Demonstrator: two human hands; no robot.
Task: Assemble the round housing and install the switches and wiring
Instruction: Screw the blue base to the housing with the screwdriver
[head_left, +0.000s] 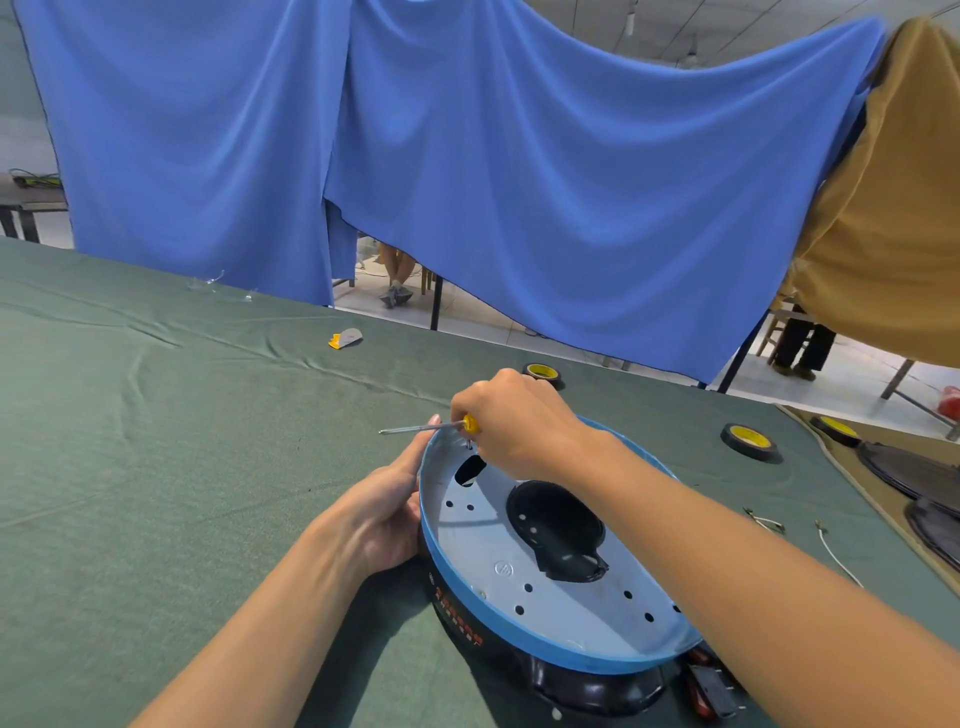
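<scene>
Head view: round housing (483, 551) is seen lower ctr-right of frame on the tabletop (182, 467). Its left rim is gripped by the left hand (387, 512); a yellow-handled screwdriver (421, 428) is clenched in the right hand (519, 421) at the far rim. Risk: housing could be tipped if the rim grip is slackened.

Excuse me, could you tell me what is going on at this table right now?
A person is working on the round housing on the green-covered table. The left hand grips its blue rim, steadying it. The right hand holds a yellow-handled screwdriver with the shaft pointing sideways, and seems to be setting a small screw at the far inner edge. A tape roll lies nearby.
</scene>
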